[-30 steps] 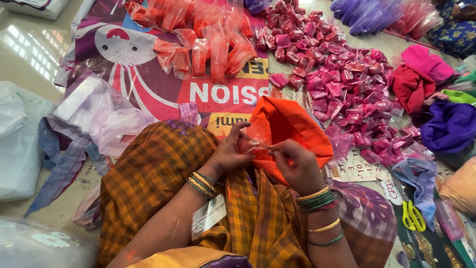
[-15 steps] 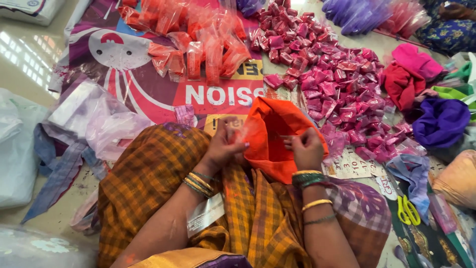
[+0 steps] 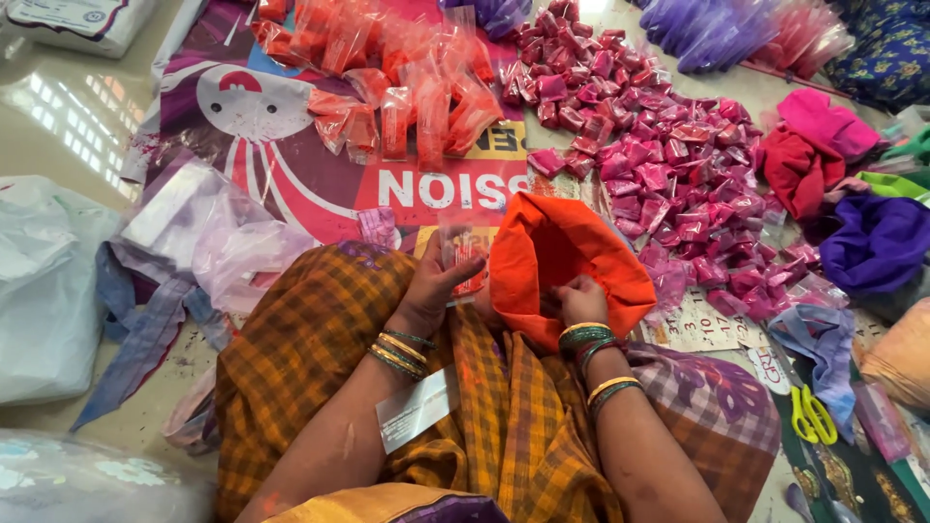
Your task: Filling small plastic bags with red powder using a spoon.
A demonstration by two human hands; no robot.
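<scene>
Holding a small clear packet (image 3: 463,254) upright, the left hand (image 3: 433,283) is closed around it with thumb and fingers; orange-red powder can be seen in the lower part of the packet, and its top looks not sealed, though this cannot be told for sure. The right hand (image 3: 581,300) is pushed into the mouth of an orange cloth bag (image 3: 557,257) which rests on the lap, just beside the packet. Its fingers are hidden by the cloth, so it cannot be told whether they are closed on anything.

A good part of the work appears already done. A pile of filled orange packets (image 3: 397,82) is laid on the printed banner (image 3: 291,145) ahead, and to its right a much larger heap of pink packets (image 3: 668,155) is spread over the floor. Purple packets (image 3: 707,29) are seen at the far edge.

What is left can be judged only partly: the orange cloth bag looks still full enough to keep its shape, and further cloth bundles in pink (image 3: 823,121), red (image 3: 799,169) and purple (image 3: 877,242) lie at the right, apparently not yet opened. Empty clear plastic bags (image 3: 208,237) are lying at the left, near the knee. Yellow scissors (image 3: 806,415) lie at the right, well apart from both hands.
</scene>
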